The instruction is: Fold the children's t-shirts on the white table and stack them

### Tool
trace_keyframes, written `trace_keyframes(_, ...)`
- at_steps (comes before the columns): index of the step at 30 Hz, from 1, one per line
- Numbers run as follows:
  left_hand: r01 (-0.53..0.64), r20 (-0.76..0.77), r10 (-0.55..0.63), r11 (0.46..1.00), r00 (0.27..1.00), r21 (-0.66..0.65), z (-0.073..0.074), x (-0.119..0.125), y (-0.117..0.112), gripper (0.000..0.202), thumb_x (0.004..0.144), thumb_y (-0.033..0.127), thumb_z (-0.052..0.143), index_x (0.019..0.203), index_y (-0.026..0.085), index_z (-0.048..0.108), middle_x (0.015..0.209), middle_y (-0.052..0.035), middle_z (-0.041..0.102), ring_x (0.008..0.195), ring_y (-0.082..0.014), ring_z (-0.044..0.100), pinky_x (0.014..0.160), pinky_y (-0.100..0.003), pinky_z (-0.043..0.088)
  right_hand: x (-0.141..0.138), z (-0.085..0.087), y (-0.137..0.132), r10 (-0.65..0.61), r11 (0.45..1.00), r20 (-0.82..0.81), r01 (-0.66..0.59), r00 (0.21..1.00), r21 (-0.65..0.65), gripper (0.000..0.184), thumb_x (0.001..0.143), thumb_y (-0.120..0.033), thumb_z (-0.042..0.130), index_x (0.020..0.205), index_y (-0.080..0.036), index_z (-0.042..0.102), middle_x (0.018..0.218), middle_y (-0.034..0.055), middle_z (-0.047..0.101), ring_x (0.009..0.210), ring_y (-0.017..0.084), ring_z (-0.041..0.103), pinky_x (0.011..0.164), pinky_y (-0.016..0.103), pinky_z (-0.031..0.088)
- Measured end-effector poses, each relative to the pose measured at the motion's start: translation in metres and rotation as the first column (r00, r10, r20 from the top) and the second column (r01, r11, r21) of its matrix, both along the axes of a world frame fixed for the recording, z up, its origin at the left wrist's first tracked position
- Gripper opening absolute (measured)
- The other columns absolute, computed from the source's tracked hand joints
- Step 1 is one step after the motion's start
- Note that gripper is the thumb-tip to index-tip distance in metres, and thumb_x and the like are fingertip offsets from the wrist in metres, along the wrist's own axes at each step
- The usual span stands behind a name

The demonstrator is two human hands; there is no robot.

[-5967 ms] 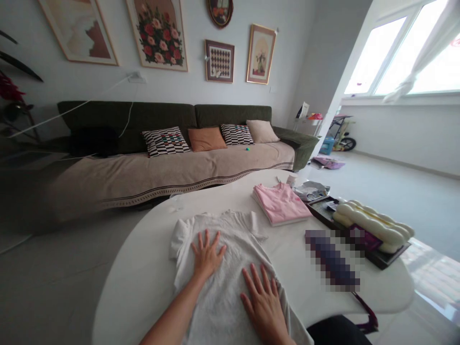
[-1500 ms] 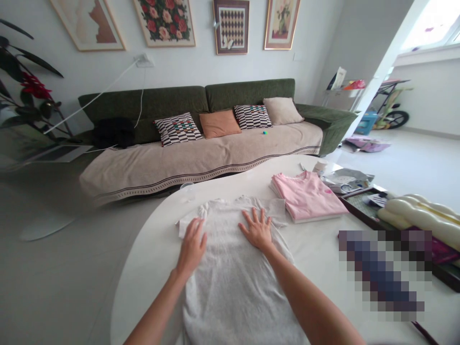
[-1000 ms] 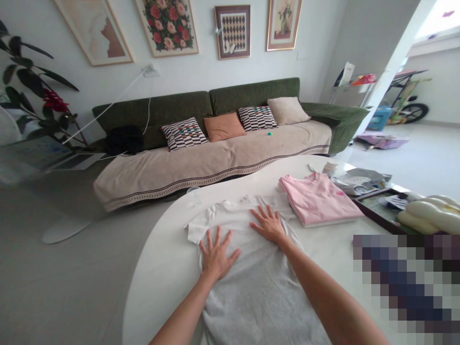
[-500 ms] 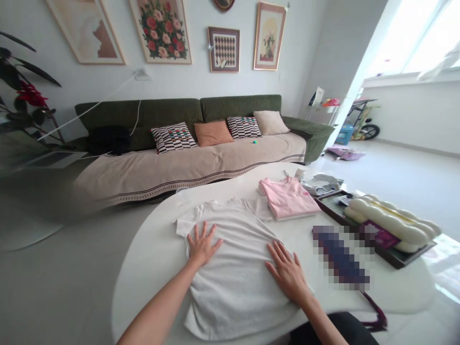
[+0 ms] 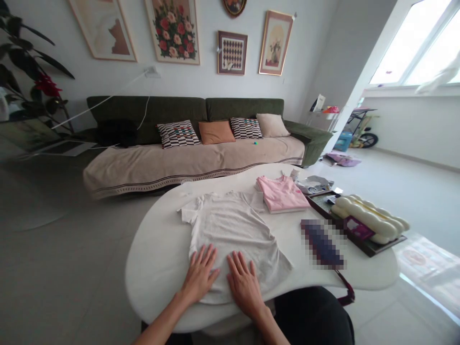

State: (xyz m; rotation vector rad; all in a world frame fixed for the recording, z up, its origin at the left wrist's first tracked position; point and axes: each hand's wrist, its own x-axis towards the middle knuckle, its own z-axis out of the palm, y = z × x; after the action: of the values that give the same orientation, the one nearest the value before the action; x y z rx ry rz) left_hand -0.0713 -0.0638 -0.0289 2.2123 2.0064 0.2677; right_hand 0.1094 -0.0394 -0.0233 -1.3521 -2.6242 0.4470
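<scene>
A light grey T-shirt [image 5: 230, 227] lies spread flat on the white oval table [image 5: 158, 258], neck towards the sofa. My left hand [image 5: 200, 274] rests flat on the shirt's near hem, fingers spread. Right beside it my right hand [image 5: 245, 283] lies flat on the same hem, fingers also apart. Neither hand holds anything. A folded pink shirt [image 5: 282, 193] sits on the table beyond the grey one, to the right.
A dark tray [image 5: 373, 247] with a cream wavy cushion [image 5: 370, 222] stands at the table's right end, papers [image 5: 312, 183] behind it. A blurred-out patch [image 5: 322, 243] lies on the table. A green sofa [image 5: 201, 139] with several pillows faces the table.
Both hands have slid down the grey shirt from its chest to its near hem and now lie side by side. The view has pulled back from the table.
</scene>
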Motion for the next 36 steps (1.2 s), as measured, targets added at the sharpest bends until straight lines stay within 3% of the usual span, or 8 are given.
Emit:
trace_keyframes(7,-0.003,0.015,0.004,0.995,1.0,-0.098,0.011,0.007,-0.023,0.069,0.08,0.057,0.04,0.138,0.023,0.023,0.145,-0.0061,0.015,0.133,-0.0298,0.007,0.105,-0.05,0.014,0.018,0.002,0.0,0.056,0.996,0.072,-0.051,0.996,-0.073,0.054,0.088,-0.045,0.027,0.138,-0.03,0.015,0.145,-0.0019,0.014,0.133,0.021,0.006,0.104,0.051,0.013)
trace_keyframes(12,0.152,0.349,-0.082,0.972,0.933,-0.179,0.025,-0.008,-0.042,0.059,0.073,0.051,0.053,0.126,0.029,0.045,0.142,-0.0027,0.027,0.13,-0.0263,0.022,0.103,-0.04,0.026,0.04,0.011,-0.012,0.071,0.996,0.065,-0.068,0.995,-0.051,0.051,0.087,-0.037,0.033,0.136,-0.027,0.025,0.144,0.0037,0.022,0.133,0.023,0.012,0.103,0.049,0.018)
trace_keyframes(15,-0.127,0.563,0.161,0.987,0.811,-0.099,0.031,-0.043,-0.022,0.037,0.08,0.043,0.044,0.108,0.024,0.06,0.124,-0.0042,0.052,0.112,-0.0197,0.048,0.089,-0.029,0.043,0.03,0.023,-0.037,0.034,0.999,-0.064,-0.033,0.997,0.027,0.044,0.084,-0.033,0.041,0.127,-0.022,0.043,0.135,0.0104,0.037,0.126,0.024,0.028,0.102,0.044,0.025)
trace_keyframes(18,-0.536,0.571,0.463,0.843,0.677,-0.048,0.039,-0.089,0.017,0.036,0.078,0.035,0.045,0.108,0.02,0.056,0.115,-0.0056,0.057,0.103,-0.0185,0.054,0.084,-0.027,0.044,0.002,0.025,-0.066,0.192,0.981,-0.192,-0.183,0.962,0.064,0.055,0.071,-0.05,0.059,0.119,-0.026,0.047,0.123,0.0087,0.048,0.112,0.025,0.043,0.096,0.042,0.033)
trace_keyframes(22,-0.739,0.517,0.671,0.666,0.531,-0.104,0.044,-0.137,0.061,0.038,0.075,0.032,0.047,0.107,0.011,0.053,0.112,-0.0153,0.057,0.106,-0.0261,0.052,0.082,-0.032,0.043,-0.033,-0.012,-0.088,0.296,0.938,-0.14,-0.26,0.945,0.227,0.062,0.066,-0.049,0.065,0.121,-0.029,0.044,0.118,0.0098,0.052,0.106,0.029,0.047,0.086,0.046,0.039)
trace_keyframes(27,-0.756,0.514,0.743,0.606,0.428,-0.248,0.039,-0.153,0.089,0.027,0.072,0.034,0.053,0.087,0.013,0.058,0.084,-0.0102,0.065,0.087,-0.0256,0.06,0.062,-0.027,0.045,-0.047,-0.054,-0.085,0.189,0.861,-0.262,-0.031,0.946,0.508,0.022,0.08,-0.033,0.052,0.102,-0.03,0.055,0.102,0.0042,0.061,0.094,0.023,0.052,0.079,0.041,0.041)
trace_keyframes(33,-0.636,0.55,0.74,0.646,0.387,-0.422,0.035,-0.164,0.112,0.009,0.062,0.021,0.061,0.059,0.016,0.054,0.05,0.0005,0.055,0.06,-0.0192,0.059,0.047,-0.022,0.04,-0.046,-0.058,-0.075,0.271,0.807,-0.379,0.006,0.885,0.591,0.015,0.084,-0.029,0.042,0.081,-0.025,0.057,0.079,0.0023,0.062,0.073,0.018,0.053,0.062,0.03,0.043)
trace_keyframes(36,-0.601,0.593,0.729,0.655,0.343,-0.458,0.039,-0.175,0.116,0.004,0.065,0.019,0.058,0.066,0.016,0.055,0.053,0.0022,0.057,0.058,-0.0157,0.058,0.048,-0.021,0.043,-0.042,-0.056,-0.073,0.261,0.857,-0.484,0.03,0.835,0.515,0.018,0.084,-0.022,0.039,0.072,-0.024,0.053,0.074,0.0011,0.06,0.068,0.015,0.054,0.058,0.025,0.044)
